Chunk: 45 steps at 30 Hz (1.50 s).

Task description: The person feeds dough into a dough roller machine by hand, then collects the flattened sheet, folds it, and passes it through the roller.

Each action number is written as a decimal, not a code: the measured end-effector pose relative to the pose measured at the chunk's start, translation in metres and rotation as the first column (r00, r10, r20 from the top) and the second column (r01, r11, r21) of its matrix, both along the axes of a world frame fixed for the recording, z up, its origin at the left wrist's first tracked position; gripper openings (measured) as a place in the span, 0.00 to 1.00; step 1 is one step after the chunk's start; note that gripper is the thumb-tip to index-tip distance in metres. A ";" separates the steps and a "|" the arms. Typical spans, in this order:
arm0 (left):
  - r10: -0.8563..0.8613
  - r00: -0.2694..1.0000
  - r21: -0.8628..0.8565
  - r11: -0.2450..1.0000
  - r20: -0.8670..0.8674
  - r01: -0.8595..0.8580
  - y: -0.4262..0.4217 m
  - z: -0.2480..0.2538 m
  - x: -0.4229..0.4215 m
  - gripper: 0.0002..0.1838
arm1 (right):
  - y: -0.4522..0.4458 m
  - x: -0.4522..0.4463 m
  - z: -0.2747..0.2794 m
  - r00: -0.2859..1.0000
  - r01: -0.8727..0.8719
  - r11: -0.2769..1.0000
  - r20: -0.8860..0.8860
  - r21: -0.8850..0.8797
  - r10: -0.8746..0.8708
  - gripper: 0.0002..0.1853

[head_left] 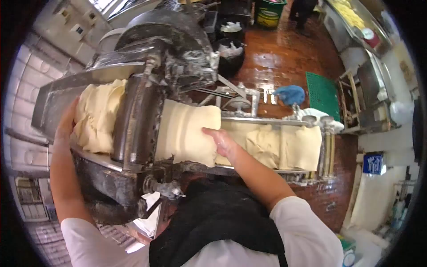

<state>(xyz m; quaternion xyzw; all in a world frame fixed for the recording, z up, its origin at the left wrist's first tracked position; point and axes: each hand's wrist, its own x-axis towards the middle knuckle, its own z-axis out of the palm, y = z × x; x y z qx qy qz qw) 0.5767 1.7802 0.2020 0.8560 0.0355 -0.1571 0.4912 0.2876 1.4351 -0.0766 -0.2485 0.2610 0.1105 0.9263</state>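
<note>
A thick folded slab of dough [101, 116] sits in the metal feed tray on the left, against the dark steel roller [133, 118] of a dough sheeter. My left hand [68, 119] lies along the slab's outer side, its fingers stretched out and partly hidden. From the other side of the roller comes a smooth, wide dough sheet [187, 133]. My right hand [223, 142] holds that sheet's right edge, thumb on top and the other fingers hidden beneath. More folded dough [300, 149] lies on the outfeed bed to the right.
Dough-crusted machine parts [191, 62] rise behind the roller. A blue cloth or glove [290, 95] hangs beyond the bed. Farther off are a green mat [322, 94], a black bucket [231, 62] with white contents, a green tub [269, 12] and a metal counter [331, 26]. The tiled floor looks wet.
</note>
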 end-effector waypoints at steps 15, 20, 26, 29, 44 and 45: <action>-0.259 0.905 0.382 0.916 0.337 0.119 0.002 -0.036 0.026 0.22 | -0.080 -0.082 0.030 0.992 0.084 0.942 -0.058 -0.324 -0.108 0.25; -0.191 0.885 0.667 0.726 0.426 -0.165 -0.038 -0.014 -0.012 0.23 | -0.105 -0.107 0.047 0.992 0.107 0.919 -0.023 -0.379 -0.125 0.28; -0.284 0.839 0.665 0.737 0.463 -0.118 -0.035 -0.039 -0.002 0.22 | -0.132 -0.138 0.090 0.990 0.142 0.882 0.046 -0.450 -0.136 0.29; -0.092 0.968 0.426 0.905 0.233 -0.017 -0.055 -0.026 -0.025 0.22 | -0.135 -0.146 0.130 0.980 0.198 0.808 0.121 -0.554 -0.157 0.28; -0.931 0.308 -0.558 0.365 -0.197 0.745 -0.147 -0.076 -0.358 0.11 | -0.174 -0.186 0.263 0.884 0.457 0.544 0.429 -0.703 -0.187 0.32; -0.829 0.430 -0.639 0.552 -0.357 0.535 -0.146 -0.124 -0.366 0.09 | -0.177 -0.190 0.267 0.873 0.479 0.522 0.444 -0.706 -0.200 0.31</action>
